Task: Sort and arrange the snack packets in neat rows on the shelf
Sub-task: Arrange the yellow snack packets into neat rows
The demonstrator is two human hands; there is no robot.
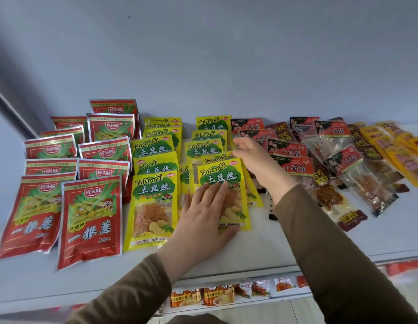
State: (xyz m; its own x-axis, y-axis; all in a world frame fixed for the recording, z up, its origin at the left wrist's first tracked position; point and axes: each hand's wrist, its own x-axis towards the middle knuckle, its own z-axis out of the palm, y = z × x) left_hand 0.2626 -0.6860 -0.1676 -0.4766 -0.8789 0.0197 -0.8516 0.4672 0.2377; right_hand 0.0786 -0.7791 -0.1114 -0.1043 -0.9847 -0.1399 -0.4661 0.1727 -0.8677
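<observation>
Red foil packets (91,220) on the shelf's (285,242) left sit in two overlapping rows, done; the left yellow column (154,206) looks set, while the right yellow column (223,197) I'm on is skewed at its near end. Left hand (203,213) lies flat, fingers straight, on the near glossy yellow packet; right hand (252,157) reaches to the column's far-right edge, fingers loosely bent, cannot tell if pinching. Right-side dark packets (294,164) and clear-window pouches (362,178) lie crooked, unsorted.
</observation>
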